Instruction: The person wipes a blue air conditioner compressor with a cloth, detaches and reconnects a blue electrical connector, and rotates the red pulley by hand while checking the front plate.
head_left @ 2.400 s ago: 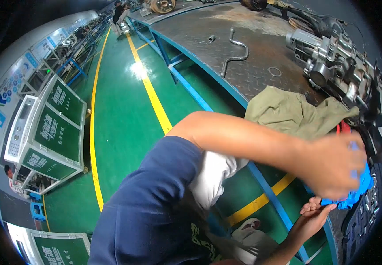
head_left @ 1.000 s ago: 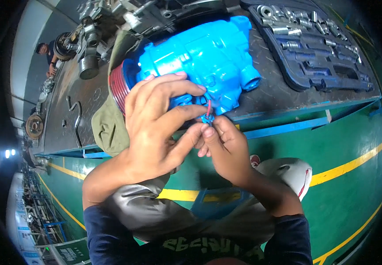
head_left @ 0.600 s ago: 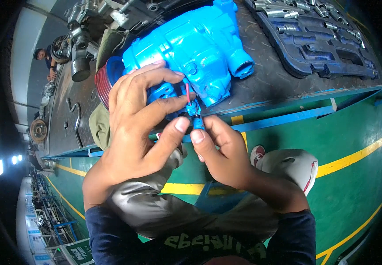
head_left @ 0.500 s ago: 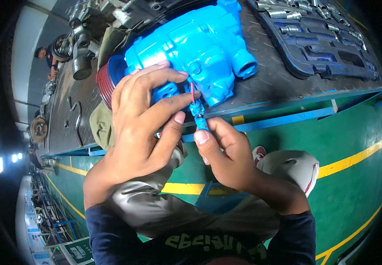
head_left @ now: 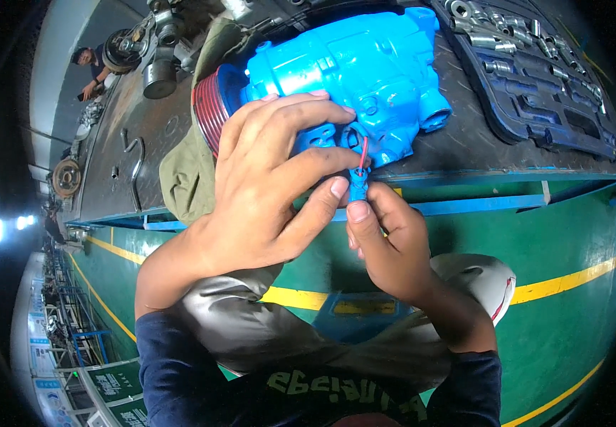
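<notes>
A blue-painted housing (head_left: 336, 57) with a red grooved pulley (head_left: 210, 117) lies on the dark metal bench (head_left: 475, 153). At its lower front, a short red wire (head_left: 364, 151) runs into a small blue connector (head_left: 358, 186). My right hand (head_left: 391, 238) pinches that connector from below. My left hand (head_left: 272, 185) reaches across the housing's front with bent fingers; its index fingertip is at the wire and its thumb is apart from the index finger, just left of the connector. Whatever lies under its fingers is hidden. An olive cloth (head_left: 183, 178) is bunched left of the hand.
A socket case (head_left: 557, 117) sits at right on the bench. Metal assemblies (head_left: 158, 75) stand behind, a bent pipe (head_left: 137, 171) and brake disc (head_left: 66, 178) at left. Another person (head_left: 91, 67) is at upper left. Yellow-lined green floor (head_left: 557, 334) shows below the bench edge.
The view has turned from the aisle down to the housing. Since a second ago my left thumb has drawn away from the connector, while my right hand stays pinched on it.
</notes>
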